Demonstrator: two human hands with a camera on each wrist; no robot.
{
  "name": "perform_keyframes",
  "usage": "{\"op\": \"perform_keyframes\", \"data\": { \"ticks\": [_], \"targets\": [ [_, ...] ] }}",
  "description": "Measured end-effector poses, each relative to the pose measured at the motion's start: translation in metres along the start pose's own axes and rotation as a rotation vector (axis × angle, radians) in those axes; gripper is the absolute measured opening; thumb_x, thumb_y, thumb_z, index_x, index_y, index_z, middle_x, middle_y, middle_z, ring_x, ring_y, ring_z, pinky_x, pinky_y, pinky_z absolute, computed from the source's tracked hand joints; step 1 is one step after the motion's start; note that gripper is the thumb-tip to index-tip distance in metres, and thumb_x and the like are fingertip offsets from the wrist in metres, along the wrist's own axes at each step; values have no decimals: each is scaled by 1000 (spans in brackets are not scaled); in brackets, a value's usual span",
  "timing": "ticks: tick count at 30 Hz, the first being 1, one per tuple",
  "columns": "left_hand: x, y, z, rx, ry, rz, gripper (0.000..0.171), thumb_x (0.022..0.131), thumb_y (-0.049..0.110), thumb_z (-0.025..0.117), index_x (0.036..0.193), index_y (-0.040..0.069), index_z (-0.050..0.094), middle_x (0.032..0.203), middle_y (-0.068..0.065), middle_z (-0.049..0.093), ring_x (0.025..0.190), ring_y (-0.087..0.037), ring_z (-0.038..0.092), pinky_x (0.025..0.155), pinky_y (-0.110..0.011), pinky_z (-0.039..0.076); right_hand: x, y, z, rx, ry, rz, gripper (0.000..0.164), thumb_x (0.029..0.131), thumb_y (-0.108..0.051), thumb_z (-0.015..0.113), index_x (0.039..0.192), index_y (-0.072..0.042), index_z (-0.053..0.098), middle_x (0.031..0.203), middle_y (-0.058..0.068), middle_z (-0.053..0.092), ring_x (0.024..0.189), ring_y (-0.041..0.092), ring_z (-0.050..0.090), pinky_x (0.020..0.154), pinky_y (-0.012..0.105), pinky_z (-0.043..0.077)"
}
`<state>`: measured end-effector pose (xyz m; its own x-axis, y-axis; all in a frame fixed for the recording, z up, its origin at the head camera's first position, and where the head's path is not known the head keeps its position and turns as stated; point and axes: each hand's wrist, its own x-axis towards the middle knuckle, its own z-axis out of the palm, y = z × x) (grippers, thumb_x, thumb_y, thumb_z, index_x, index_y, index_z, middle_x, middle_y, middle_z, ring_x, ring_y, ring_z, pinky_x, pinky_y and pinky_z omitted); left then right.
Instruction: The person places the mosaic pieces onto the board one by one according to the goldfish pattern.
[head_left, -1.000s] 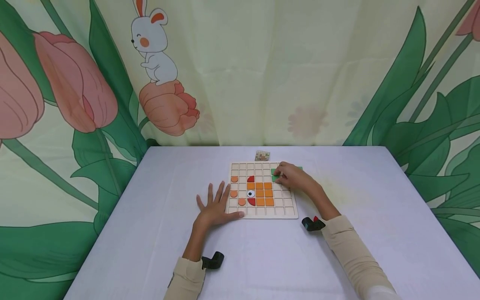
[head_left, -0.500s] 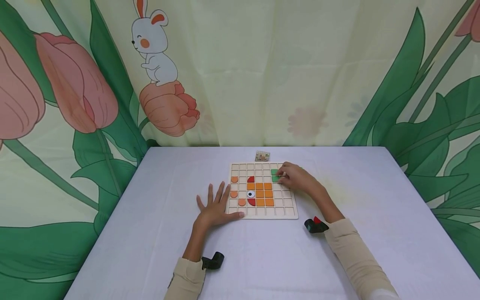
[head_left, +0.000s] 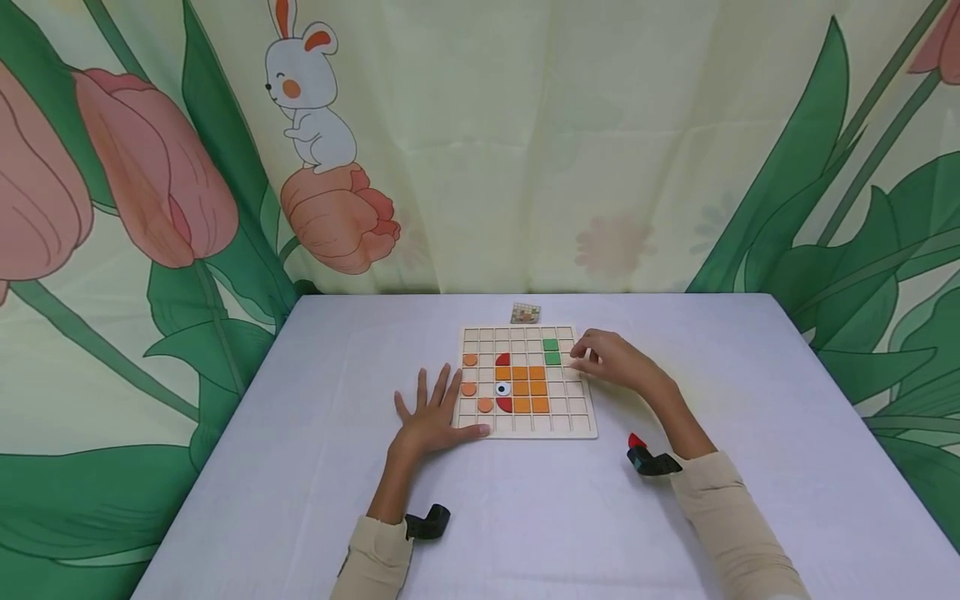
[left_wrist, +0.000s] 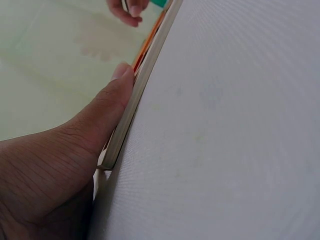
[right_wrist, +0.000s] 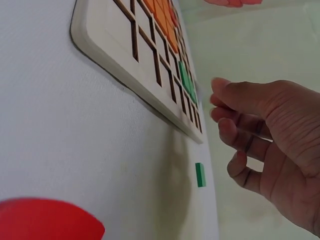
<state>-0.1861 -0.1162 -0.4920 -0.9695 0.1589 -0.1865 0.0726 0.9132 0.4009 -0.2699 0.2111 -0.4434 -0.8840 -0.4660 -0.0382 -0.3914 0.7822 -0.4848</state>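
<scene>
My left hand [head_left: 426, 423] lies with fingers spread at the left side of a pale gridded board [head_left: 570, 423], its thumb resting on the front edge. In the left wrist view that thumb [left_wrist: 111, 102] presses along the board's rim. Over the board's right edge hovers my right hand [head_left: 613, 360], fingers loosely bent and holding nothing. Two green square tiles [head_left: 552, 358] sit one behind the other in the grid, just left of its fingertips. Orange square tiles [head_left: 521, 388], red quarter-round pieces [head_left: 504, 405], a white eye piece [head_left: 502, 388] and orange discs [head_left: 469, 389] fill other cells.
A small patterned card [head_left: 526, 313] lies behind the board. Another green tile [right_wrist: 200, 175] lies on the table right of the board, hidden by my right hand in the head view. A red piece [head_left: 636, 440] lies near the right wrist's black camera [head_left: 654, 462].
My right hand has let go of the nearer green tile and drawn back to the right, uncovering both green tiles in the grid. The left hand stays in place.
</scene>
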Motion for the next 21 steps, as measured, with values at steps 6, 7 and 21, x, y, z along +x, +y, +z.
{"op": "perform_keyframes", "data": {
  "ticks": [6, 7, 21],
  "targets": [
    [0, 1, -1, -2, -7, 2, 112, 74, 76, 62, 159, 24, 12, 167, -2, 1, 151, -39, -13, 107, -75, -10, -18, 6, -4, -2, -20, 18, 19, 90, -18, 71, 104, -5, 71, 92, 4, 65, 79, 16, 54, 66, 24, 49],
    [-1, 1, 0, -4, -8, 2, 112, 74, 76, 62, 159, 24, 11, 167, -2, 1, 151, -39, -13, 107, -75, -10, -21, 7, -3, -4, -25, 24, 19, 90, -18, 71, 104, -5, 71, 92, 4, 65, 79, 15, 54, 66, 23, 49],
    [1, -2, -1, 7, -11, 6, 111, 75, 76, 61, 159, 24, 10, 167, -2, 0, 151, -38, -15, 108, -75, -11, -71, 20, -5, 77, -160, 91, 27, 80, -22, 81, 98, -8, 69, 84, -1, 62, 79, 15, 52, 69, 24, 49]
  ]
}}
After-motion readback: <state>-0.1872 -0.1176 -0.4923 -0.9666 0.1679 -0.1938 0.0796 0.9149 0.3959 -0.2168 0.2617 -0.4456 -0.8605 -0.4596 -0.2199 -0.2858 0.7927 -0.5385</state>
